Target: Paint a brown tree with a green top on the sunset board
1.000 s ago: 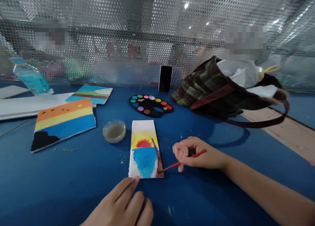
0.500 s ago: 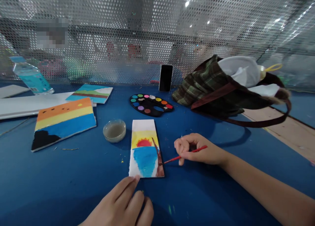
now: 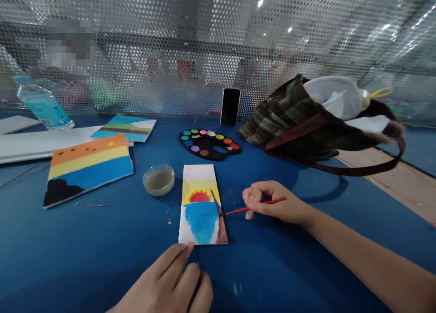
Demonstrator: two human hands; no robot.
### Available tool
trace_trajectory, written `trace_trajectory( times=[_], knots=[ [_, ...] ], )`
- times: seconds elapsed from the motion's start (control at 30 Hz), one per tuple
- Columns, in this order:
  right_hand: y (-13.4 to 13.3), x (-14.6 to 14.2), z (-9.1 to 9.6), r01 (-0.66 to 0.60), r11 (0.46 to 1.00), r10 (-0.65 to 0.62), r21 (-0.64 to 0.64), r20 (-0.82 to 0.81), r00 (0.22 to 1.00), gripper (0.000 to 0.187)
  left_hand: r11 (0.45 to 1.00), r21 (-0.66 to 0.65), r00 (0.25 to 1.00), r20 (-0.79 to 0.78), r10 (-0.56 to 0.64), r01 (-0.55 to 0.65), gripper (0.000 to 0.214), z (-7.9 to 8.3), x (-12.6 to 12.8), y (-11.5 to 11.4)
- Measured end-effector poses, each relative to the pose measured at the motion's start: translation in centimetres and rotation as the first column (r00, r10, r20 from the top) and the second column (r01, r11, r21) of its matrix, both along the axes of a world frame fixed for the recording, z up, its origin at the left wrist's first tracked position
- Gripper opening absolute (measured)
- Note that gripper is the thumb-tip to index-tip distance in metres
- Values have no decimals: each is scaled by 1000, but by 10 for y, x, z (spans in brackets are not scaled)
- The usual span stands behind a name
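Observation:
A narrow white canvas board [image 3: 199, 172] lies flat on the blue table, painted with a yellow sky, a red sun, blue water and a brown strip along its right edge. My left hand [image 3: 173, 281] steadies its lower left edge, fingertips pressed there and the other fingers curled. Pinched in my right hand [image 3: 269, 201] is a thin red paintbrush [image 3: 240, 210]. Its tip rests on the brown strip, about midway up that strip. Left of the board stands a round clear dish [image 3: 158, 180] of greyish water. Behind it lies a black paint palette [image 3: 208, 145] with several colours.
A phone [image 3: 230, 106] leans upright against the perforated metal screen [image 3: 204, 40]. At right sits a plaid bag [image 3: 289, 115], its strap reaching over the table. Two painted boards, a sunset one [image 3: 90, 167] and a green-striped one [image 3: 126, 128], lie left, near a water bottle [image 3: 42, 104].
My right hand and the paintbrush have moved slightly up, the brush tip now higher along the brown strip. My left hand stays at the board's lower edge.

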State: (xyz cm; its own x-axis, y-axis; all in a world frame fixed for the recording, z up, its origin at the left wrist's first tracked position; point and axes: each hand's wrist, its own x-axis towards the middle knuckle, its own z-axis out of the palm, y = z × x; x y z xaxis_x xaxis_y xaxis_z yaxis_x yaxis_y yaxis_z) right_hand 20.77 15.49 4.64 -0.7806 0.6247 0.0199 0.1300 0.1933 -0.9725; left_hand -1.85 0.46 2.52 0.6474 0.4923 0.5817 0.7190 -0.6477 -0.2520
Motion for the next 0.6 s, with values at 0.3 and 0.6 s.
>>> trace_trajectory(
  times=[0.3, 0.6],
  knots=[
    [0, 0, -1, -23, 1000, 23, -6, -15, 1000, 21, 1000, -5, 1000, -8, 3, -3, 35, 3, 2, 2],
    [-1, 0, 2, -37, 999, 37, -9, -6, 999, 21, 1000, -9, 1000, 5, 3, -3, 34, 1, 0, 0]
  ],
)
